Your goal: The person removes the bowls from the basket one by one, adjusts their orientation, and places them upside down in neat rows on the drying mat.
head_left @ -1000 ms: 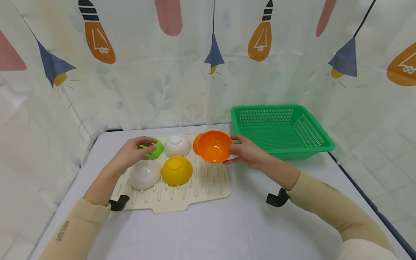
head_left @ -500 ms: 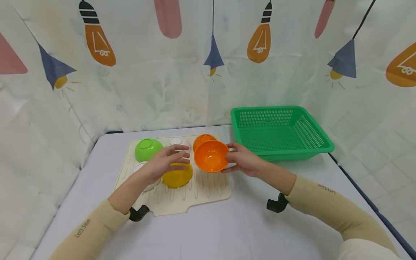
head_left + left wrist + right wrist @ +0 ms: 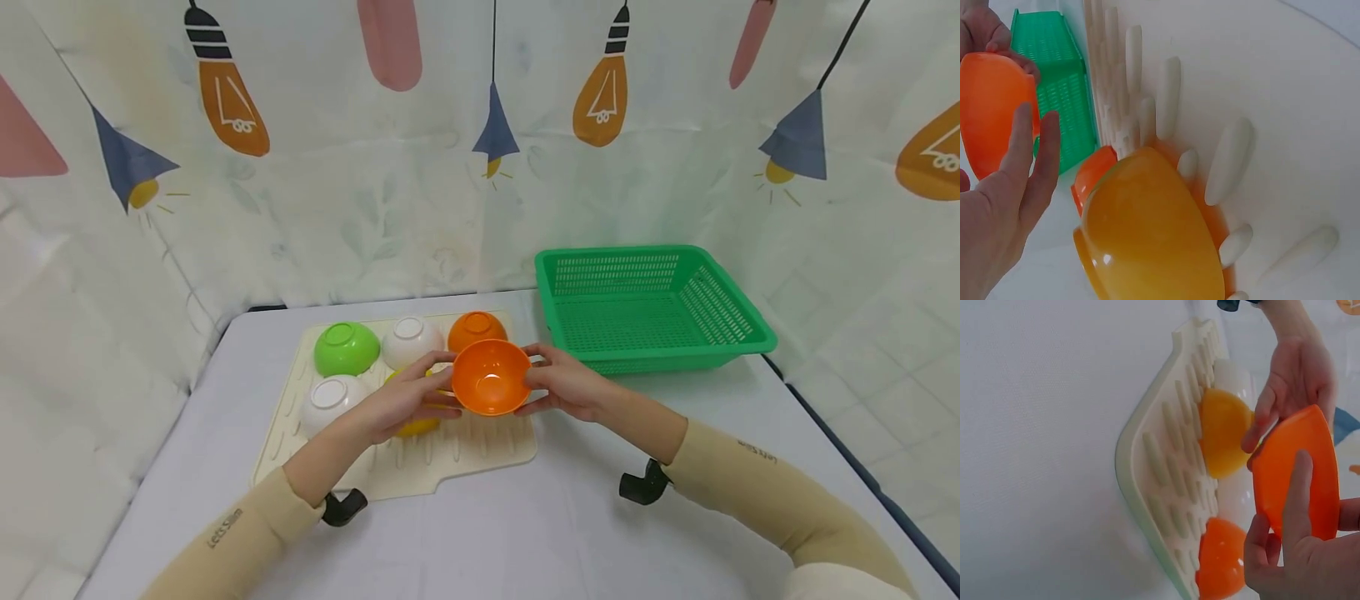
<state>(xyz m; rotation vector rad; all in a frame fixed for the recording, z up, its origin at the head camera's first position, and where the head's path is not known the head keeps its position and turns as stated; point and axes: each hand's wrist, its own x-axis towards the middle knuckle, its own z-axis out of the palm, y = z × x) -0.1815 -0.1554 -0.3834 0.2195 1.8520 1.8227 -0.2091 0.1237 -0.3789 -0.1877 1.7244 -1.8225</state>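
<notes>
Over the drying mat (image 3: 480, 442), my right hand (image 3: 570, 385) grips an orange bowl (image 3: 491, 377) by its right side, its hollow turned up toward the head camera. My left hand (image 3: 408, 400) is at the bowl's left side, fingers extended and spread, fingertips right at its wall. In the left wrist view two straight fingers (image 3: 1019, 140) overlap the bowl. Upside down on the mat sit a second orange bowl (image 3: 476, 327), a green bowl (image 3: 347, 348), two white bowls (image 3: 411, 340) and a yellow bowl (image 3: 1154, 231), partly hidden behind my left hand in the head view.
A green plastic basket (image 3: 652, 357) with slotted walls stands at the back right of the white-covered table (image 3: 555, 533), right of the mat. A patterned curtain (image 3: 420, 225) hangs just behind the table.
My left hand has moved right from the green bowl, across the yellow one, to the held orange bowl. My right hand has brought that bowl slightly nearer, uncovering more of the other orange bowl.
</notes>
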